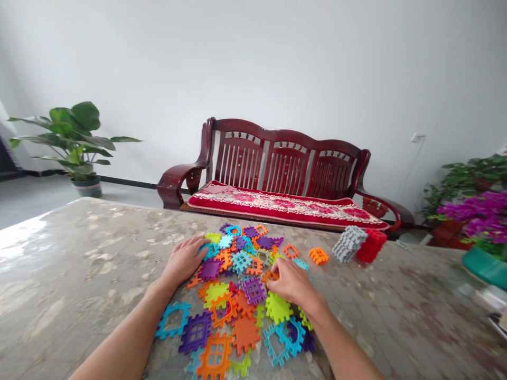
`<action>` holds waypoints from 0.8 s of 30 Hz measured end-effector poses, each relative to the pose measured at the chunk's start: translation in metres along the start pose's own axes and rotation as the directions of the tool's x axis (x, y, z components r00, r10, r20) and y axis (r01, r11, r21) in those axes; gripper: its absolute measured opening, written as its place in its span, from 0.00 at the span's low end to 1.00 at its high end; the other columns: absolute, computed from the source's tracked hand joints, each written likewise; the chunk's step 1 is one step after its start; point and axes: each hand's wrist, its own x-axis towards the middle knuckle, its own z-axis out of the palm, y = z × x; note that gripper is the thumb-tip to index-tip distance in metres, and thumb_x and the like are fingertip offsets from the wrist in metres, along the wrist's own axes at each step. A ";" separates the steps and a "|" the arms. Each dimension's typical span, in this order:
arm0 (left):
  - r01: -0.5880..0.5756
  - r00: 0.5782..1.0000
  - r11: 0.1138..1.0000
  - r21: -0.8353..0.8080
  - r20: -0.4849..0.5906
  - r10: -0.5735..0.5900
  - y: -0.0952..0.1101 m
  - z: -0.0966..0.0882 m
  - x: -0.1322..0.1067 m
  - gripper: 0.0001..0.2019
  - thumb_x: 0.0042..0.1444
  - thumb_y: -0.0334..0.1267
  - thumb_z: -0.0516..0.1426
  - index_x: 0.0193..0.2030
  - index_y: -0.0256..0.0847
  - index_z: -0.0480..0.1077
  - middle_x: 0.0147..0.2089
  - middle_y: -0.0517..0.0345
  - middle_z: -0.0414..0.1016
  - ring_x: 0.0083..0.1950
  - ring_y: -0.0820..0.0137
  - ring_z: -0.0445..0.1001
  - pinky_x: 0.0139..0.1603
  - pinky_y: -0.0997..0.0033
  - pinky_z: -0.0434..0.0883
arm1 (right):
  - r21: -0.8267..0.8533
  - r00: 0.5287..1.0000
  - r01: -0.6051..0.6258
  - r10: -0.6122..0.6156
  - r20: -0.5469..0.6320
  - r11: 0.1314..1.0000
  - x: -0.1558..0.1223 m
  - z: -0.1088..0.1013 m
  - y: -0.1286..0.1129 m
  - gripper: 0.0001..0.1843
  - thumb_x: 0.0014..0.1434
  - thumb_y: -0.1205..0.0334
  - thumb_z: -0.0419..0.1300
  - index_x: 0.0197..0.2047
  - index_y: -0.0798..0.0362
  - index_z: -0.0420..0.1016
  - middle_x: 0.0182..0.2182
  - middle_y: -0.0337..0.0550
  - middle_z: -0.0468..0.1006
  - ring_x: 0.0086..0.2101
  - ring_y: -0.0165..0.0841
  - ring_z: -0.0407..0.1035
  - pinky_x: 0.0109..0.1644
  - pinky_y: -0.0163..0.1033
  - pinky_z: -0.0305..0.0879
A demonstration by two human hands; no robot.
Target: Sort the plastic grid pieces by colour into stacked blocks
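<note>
- The left hand [185,259], left of the frame's centre, lay palm down at the left edge of the pile, fingers loosely extended and close together, tips against blue and lime pieces; no grip showed.
- The right hand [292,279], just right of the lower centre, was partly closed, fingers curled down with the thumb near them, at an orange piece [269,276]; whether it had hold of that piece could not be told.
- The pile of notched plastic tiles [241,261] spread from the centre to the bottom edge of the frame, between the two forearms, with pieces overlapping in orange, purple, blue, lime and red.
- A purple window tile [254,290] lay just left of the right hand, and a lime tile [278,308] just below it.
- Right of the pile, a small orange stack [319,256] sat apart, near a grey stack [348,244] that stood just beside a red stack [371,245].
- All of these were on a grey-brown patterned table [99,253].
- Behind it, a dark red wooden bench [241,126] bore a red floral cover [285,203].
- A leafy potted plant [81,140] stood at left; purple flowers [481,216] filled the right edge.
</note>
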 end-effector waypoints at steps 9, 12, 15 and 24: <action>0.004 1.000 1.000 0.005 0.007 -0.004 0.001 -0.001 0.000 0.21 0.64 0.47 0.44 0.56 0.50 0.71 0.65 0.56 0.69 0.65 0.62 0.66 0.66 0.58 0.59 | 0.039 1.000 0.000 0.000 -0.004 0.999 0.000 0.001 0.000 0.25 0.45 0.60 0.64 0.49 0.51 0.72 0.47 0.47 0.77 0.49 0.40 0.70 0.48 0.39 0.61; 0.001 1.000 1.000 -0.001 -0.002 -0.001 0.000 0.000 0.000 0.21 0.63 0.48 0.44 0.56 0.50 0.71 0.65 0.57 0.70 0.65 0.62 0.66 0.66 0.58 0.59 | 0.036 0.999 0.045 -0.044 -0.023 0.998 0.001 0.004 0.002 0.22 0.46 0.64 0.63 0.47 0.49 0.74 0.47 0.46 0.76 0.49 0.39 0.70 0.50 0.38 0.61; -0.004 1.000 1.000 -0.003 -0.005 0.004 -0.001 0.001 0.000 0.21 0.63 0.47 0.44 0.56 0.50 0.71 0.64 0.57 0.70 0.65 0.62 0.66 0.65 0.59 0.59 | 0.025 0.998 0.058 -0.058 -0.017 0.998 0.001 0.003 0.003 0.17 0.47 0.67 0.61 0.43 0.48 0.76 0.44 0.43 0.76 0.48 0.37 0.70 0.49 0.37 0.61; -0.002 1.000 1.000 -0.001 0.003 0.002 0.000 0.000 0.000 0.22 0.63 0.48 0.44 0.56 0.49 0.71 0.65 0.56 0.69 0.65 0.61 0.66 0.66 0.57 0.59 | -0.049 0.998 0.057 -0.058 -0.019 0.997 0.000 0.001 0.006 0.21 0.47 0.56 0.67 0.46 0.49 0.76 0.46 0.47 0.74 0.49 0.41 0.67 0.49 0.40 0.60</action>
